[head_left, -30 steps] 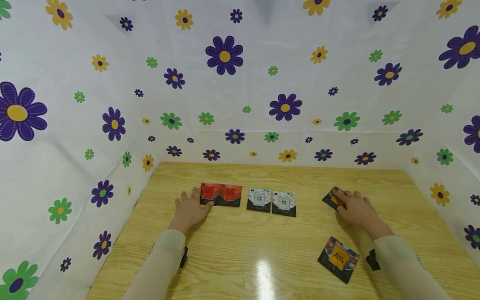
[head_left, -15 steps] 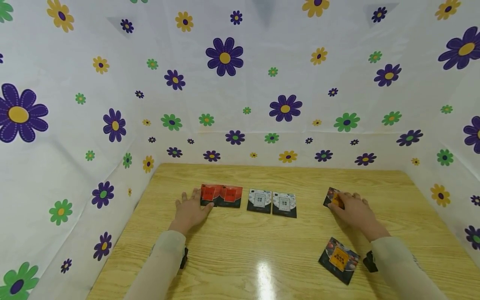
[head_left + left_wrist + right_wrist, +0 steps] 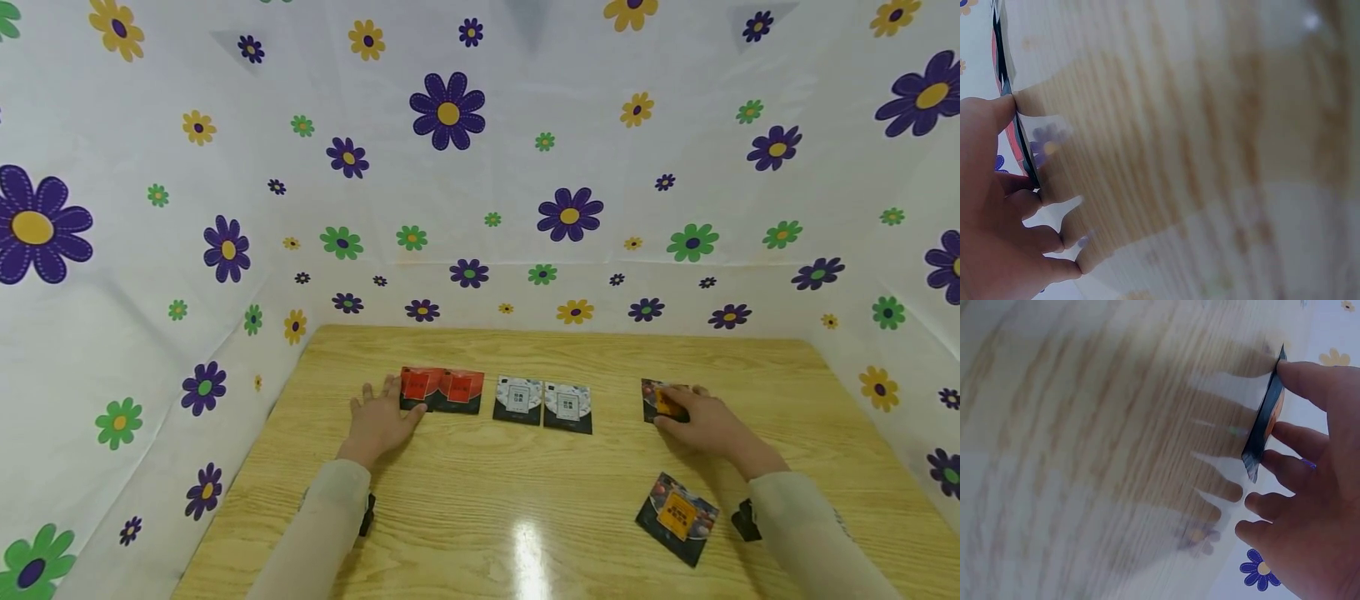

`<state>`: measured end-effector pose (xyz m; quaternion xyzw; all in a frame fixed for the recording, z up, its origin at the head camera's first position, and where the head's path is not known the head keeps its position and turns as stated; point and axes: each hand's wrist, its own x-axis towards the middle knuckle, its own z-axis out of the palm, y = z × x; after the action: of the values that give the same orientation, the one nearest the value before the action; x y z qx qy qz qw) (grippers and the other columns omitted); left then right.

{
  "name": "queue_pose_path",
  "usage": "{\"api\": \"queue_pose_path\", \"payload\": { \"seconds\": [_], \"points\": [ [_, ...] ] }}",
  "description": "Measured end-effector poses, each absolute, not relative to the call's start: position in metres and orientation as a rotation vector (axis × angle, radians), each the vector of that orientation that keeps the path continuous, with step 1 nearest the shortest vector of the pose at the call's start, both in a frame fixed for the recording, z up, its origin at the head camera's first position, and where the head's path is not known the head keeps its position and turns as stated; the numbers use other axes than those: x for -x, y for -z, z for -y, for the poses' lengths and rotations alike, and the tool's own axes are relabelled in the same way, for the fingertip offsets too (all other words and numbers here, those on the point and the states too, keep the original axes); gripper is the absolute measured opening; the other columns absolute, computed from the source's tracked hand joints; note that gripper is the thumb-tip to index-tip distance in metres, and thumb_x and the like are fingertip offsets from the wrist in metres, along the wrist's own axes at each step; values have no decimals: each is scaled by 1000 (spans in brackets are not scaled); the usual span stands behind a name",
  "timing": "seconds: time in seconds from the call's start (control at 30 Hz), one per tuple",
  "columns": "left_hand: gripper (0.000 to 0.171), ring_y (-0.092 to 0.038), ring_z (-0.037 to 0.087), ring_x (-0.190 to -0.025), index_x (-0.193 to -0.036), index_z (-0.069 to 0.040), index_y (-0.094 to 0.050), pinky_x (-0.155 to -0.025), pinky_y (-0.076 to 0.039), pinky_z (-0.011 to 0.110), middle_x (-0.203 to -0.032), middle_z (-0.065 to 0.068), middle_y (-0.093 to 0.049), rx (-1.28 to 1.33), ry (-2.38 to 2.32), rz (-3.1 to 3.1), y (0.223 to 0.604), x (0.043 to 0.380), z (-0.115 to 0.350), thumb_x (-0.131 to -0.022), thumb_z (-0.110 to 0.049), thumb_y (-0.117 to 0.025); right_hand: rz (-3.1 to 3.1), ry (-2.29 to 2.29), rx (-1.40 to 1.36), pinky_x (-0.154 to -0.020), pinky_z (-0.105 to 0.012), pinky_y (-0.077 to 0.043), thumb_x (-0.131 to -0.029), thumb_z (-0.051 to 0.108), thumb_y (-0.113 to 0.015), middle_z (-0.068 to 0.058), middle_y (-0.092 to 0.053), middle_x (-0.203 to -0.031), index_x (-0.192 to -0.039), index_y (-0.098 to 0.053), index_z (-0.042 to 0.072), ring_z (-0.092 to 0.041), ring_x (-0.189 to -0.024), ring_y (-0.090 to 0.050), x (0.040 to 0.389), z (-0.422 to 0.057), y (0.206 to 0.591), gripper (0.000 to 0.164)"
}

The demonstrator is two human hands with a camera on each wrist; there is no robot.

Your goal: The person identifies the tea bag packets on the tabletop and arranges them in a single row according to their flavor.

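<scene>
My left hand (image 3: 378, 425) rests on the table with its fingers spread, thumb and fingertips touching the edge of a red-and-black sachet (image 3: 415, 388). A second red sachet (image 3: 461, 390) lies against it on the right. In the left wrist view the red sachet (image 3: 1015, 147) stays flat under the fingertips. At the right, my right hand (image 3: 712, 429) touches a dark sachet with an orange label (image 3: 654, 402) and partly covers it. The right wrist view has thumb and fingertips on this sachet (image 3: 1264, 422), fingers fairly straight. A matching orange-labelled sachet (image 3: 677, 518) lies tilted nearer me.
Two white-and-black sachets (image 3: 517, 400) lie side by side in the middle, in a row with the red ones. The wooden table (image 3: 480, 492) meets a white flowered cloth (image 3: 502, 200) at the back and sides. Black wrist devices sit under both sleeves.
The right hand has slid the orange-labelled sachet slightly left and turned it from tilted to nearly straight. The left hand and the other sachets stay in place.
</scene>
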<state>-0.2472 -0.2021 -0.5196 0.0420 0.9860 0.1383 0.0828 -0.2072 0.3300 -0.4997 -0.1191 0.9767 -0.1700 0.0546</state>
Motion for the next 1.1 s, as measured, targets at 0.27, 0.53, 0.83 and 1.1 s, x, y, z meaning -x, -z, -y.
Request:
{"api": "queue_pose_path", "payload": {
  "seconds": [0.27,0.53,0.83,1.1],
  "points": [
    [86,-14,62,-155,-168,-2,-20,-121,-14,80,-173,24,-23,-125,-394,-2946,521,247,203,-108,-57,-47,-2957,509,395,-106,-81,-38,-103,41,-67,-38,-46,-155,-153,-49,-6,-71,-140,-35,204,-322,501,71],
    [89,-13,61,-156,-169,-2,-18,-122,-14,80,-174,22,-21,-125,-370,-2952,523,248,205,-108,-61,-46,-2970,495,439,-108,-80,-37,-104,45,-65,-36,-49,-154,-153,-51,-4,-69,-140,-38,201,-311,502,71],
    [89,-14,62,-156,-169,-2,-18,-121,-15,80,-174,22,-22,-128,-367,-2951,524,249,205,-108,-60,-46,-2990,468,467,-107,-79,-38,-102,44,-68,-33,-54,-151,-151,-55,-1,-67,-139,-41,199,-300,502,68],
    [87,-15,62,-155,-169,-2,-19,-121,-16,80,-173,23,-23,-132,-371,-2953,523,249,203,-108,-59,-46,-2986,467,488,-110,-80,-35,-101,44,-69,-33,-55,-150,-150,-57,1,-67,-140,-40,197,-290,499,66]
  ]
}}
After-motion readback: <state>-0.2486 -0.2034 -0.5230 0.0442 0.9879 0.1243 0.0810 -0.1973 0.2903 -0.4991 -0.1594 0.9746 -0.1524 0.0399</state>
